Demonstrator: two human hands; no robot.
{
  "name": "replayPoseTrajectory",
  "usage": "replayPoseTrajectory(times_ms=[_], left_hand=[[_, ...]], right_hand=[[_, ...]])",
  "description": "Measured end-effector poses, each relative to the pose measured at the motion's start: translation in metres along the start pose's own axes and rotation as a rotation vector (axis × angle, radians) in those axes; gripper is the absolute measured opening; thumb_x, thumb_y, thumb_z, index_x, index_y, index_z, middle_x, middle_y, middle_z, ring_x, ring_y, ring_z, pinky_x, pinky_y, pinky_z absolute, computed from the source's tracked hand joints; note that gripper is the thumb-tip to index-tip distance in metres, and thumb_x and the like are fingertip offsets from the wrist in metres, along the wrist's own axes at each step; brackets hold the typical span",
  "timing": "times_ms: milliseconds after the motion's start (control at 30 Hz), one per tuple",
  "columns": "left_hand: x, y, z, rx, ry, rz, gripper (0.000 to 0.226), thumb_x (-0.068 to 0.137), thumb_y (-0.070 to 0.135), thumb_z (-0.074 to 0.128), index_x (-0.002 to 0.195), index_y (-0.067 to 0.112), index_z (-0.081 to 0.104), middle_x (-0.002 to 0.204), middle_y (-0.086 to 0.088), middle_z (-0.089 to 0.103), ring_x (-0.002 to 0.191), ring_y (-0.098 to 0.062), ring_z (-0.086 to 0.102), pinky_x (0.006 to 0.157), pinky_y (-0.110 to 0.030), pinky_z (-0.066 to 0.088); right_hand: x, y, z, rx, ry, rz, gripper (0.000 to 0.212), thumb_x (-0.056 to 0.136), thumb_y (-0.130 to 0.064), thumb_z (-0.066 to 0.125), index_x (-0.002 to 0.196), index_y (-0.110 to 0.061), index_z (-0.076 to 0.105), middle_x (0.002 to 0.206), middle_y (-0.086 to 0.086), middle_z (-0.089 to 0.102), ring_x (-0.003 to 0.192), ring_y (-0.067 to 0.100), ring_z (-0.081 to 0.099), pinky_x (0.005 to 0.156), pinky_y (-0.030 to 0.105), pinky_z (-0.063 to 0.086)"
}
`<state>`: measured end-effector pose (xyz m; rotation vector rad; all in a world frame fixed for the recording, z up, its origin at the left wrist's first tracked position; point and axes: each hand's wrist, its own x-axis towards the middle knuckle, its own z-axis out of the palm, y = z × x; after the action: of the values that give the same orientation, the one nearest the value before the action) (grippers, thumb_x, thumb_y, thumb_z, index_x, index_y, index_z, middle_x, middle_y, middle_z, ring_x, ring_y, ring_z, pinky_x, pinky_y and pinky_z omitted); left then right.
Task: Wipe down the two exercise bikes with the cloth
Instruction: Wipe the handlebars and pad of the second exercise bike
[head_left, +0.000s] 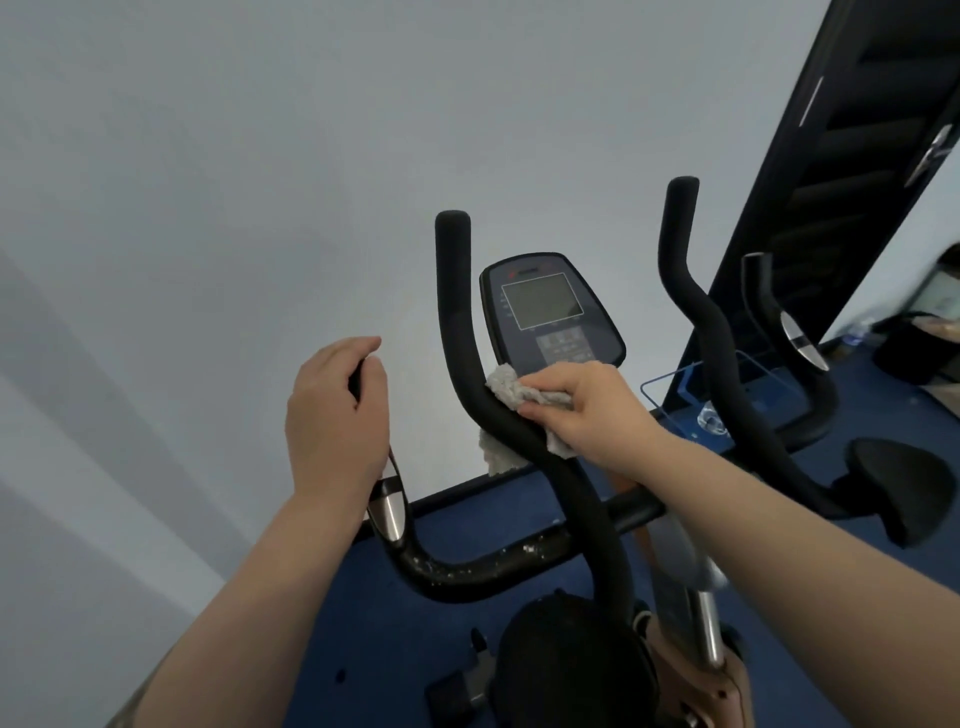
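Cloth (524, 392) under right hand (587, 410), wrapping handlebar (519, 431).

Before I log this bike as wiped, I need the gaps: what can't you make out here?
- Console screen, head view: text too small and blurred.
- Cloth: partly hidden by the right hand and handlebar.
- Left handle end: covered by the left hand.
- Bike base: cut off by the bottom edge.

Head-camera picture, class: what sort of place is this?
Probably a small gym or fitness room: a black exercise bike with foam handlebars, its grey-screened console, and blue floor matting.
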<state>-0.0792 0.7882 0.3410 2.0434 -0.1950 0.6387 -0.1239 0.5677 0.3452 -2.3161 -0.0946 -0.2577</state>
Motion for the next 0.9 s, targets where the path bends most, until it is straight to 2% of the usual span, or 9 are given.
replayPoseTrajectory(times_ms=[233, 367, 467, 533, 600, 667, 700, 767, 900], left_hand=[[-0.002, 0.0, 0.008, -0.043, 0.056, -0.022, 0.03, 0.092, 0.019, 0.044, 0.113, 0.019, 0.067, 0.115, 0.006, 0.063, 0.111, -0.01, 0.055, 0.098, -0.028, 0.042], [-0.003, -0.001, 0.01, -0.057, 0.066, -0.032, 0.03, 0.091, 0.02, 0.045, 0.112, 0.02, 0.067, 0.114, 0.008, 0.062, 0.11, -0.009, 0.055, 0.096, -0.023, 0.041], [-0.002, 0.0, 0.01, -0.056, 0.056, -0.041, 0.03, 0.092, 0.019, 0.045, 0.112, 0.02, 0.067, 0.115, 0.007, 0.063, 0.11, -0.01, 0.055, 0.097, -0.026, 0.042], [-0.004, 0.001, 0.008, -0.053, 0.044, -0.037, 0.029, 0.093, 0.018, 0.046, 0.114, 0.02, 0.066, 0.116, 0.007, 0.063, 0.113, -0.011, 0.054, 0.099, -0.029, 0.042], [-0.004, 0.0, 0.006, -0.046, 0.029, -0.03, 0.029, 0.094, 0.017, 0.046, 0.115, 0.019, 0.065, 0.117, 0.007, 0.063, 0.114, -0.01, 0.053, 0.099, -0.027, 0.04], [-0.003, 0.0, 0.003, -0.024, 0.001, -0.023, 0.029, 0.094, 0.017, 0.047, 0.117, 0.019, 0.065, 0.118, 0.008, 0.062, 0.115, -0.007, 0.051, 0.096, -0.018, 0.037], [-0.002, -0.001, 0.002, -0.015, -0.012, -0.019, 0.029, 0.094, 0.018, 0.048, 0.117, 0.02, 0.065, 0.118, 0.009, 0.062, 0.115, -0.005, 0.05, 0.094, -0.011, 0.033], [-0.001, -0.002, -0.002, -0.001, -0.039, -0.015, 0.03, 0.093, 0.019, 0.049, 0.118, 0.022, 0.064, 0.119, 0.011, 0.06, 0.114, 0.0, 0.047, 0.089, 0.001, 0.026], [0.0, -0.004, -0.005, 0.025, -0.071, 0.009, 0.03, 0.093, 0.02, 0.049, 0.12, 0.023, 0.062, 0.121, 0.011, 0.058, 0.112, 0.004, 0.043, 0.086, 0.006, 0.023]], right_hand=[[-0.046, 0.012, -0.006, -0.001, 0.116, 0.057, 0.022, 0.083, -0.01, 0.07, 0.105, -0.013, 0.073, 0.1, 0.004, 0.073, 0.098, 0.02, 0.065, 0.092, 0.036, 0.048], [-0.075, 0.015, -0.004, 0.036, 0.166, 0.138, 0.018, 0.084, -0.014, 0.069, 0.101, -0.017, 0.075, 0.094, -0.002, 0.072, 0.093, 0.012, 0.065, 0.087, 0.034, 0.051], [-0.086, 0.007, -0.022, -0.038, 0.021, 0.19, 0.019, 0.083, -0.017, 0.07, 0.085, -0.035, 0.074, 0.082, -0.009, 0.072, 0.078, 0.0, 0.065, 0.073, 0.026, 0.052], [-0.075, -0.008, -0.038, -0.073, -0.048, 0.211, 0.015, 0.081, -0.02, 0.072, 0.083, -0.035, 0.075, 0.077, -0.008, 0.073, 0.072, 0.0, 0.066, 0.069, 0.025, 0.055], [-0.047, -0.035, -0.048, -0.026, 0.157, 0.072, 0.016, 0.08, -0.018, 0.073, 0.085, -0.032, 0.076, 0.081, -0.011, 0.073, 0.078, -0.001, 0.066, 0.073, 0.021, 0.055], [-0.011, -0.07, -0.044, -0.051, 0.384, -0.195, 0.02, 0.08, -0.013, 0.072, 0.093, -0.028, 0.075, 0.096, -0.012, 0.068, 0.088, -0.002, 0.062, 0.076, 0.013, 0.051], [0.008, -0.086, -0.038, -0.137, 0.443, -0.328, 0.022, 0.08, -0.01, 0.071, 0.099, -0.022, 0.074, 0.103, -0.006, 0.067, 0.092, 0.003, 0.06, 0.079, 0.018, 0.05], [0.045, -0.104, -0.025, -0.364, 0.46, -0.508, 0.027, 0.081, -0.004, 0.067, 0.106, -0.012, 0.072, 0.113, 0.003, 0.065, 0.099, 0.021, 0.059, 0.075, 0.032, 0.051], [0.084, -0.095, 0.001, -0.747, 0.333, -0.467, 0.035, 0.083, -0.002, 0.06, 0.115, -0.014, 0.065, 0.129, 0.002, 0.057, 0.11, 0.03, 0.049, 0.063, 0.04, 0.053]])
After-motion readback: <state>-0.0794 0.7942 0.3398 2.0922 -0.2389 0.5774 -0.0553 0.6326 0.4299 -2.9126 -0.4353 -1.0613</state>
